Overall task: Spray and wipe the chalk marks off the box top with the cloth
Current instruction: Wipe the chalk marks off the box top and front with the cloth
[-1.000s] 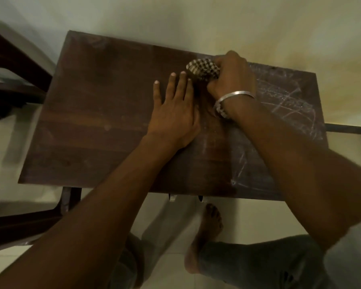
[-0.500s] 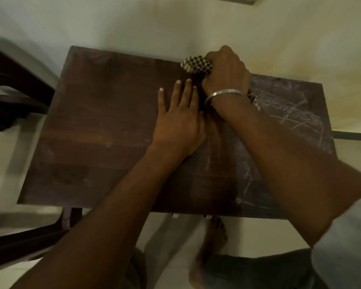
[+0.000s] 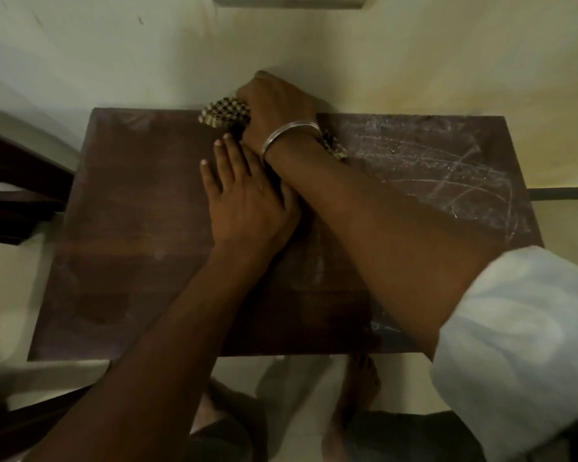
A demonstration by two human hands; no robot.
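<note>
Up top, right hand [image 3: 276,110] fingers clamped on cloth [image 3: 226,113]; left hand [image 3: 244,198] fingers spread flat.

Most of cloth [image 3: 226,111] hidden under right hand [image 3: 277,108]

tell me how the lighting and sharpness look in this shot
Head view: dim, warm, yellowish light; soft all over, with the left edge smeared by motion blur; wide-angle bending of the box top edges; chalk marks faint but legible at right; checked cloth pattern still readable.

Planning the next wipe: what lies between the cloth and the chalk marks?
Head view: only the right hand gripping the cloth, then bare box top up to the chalk marks.
</note>
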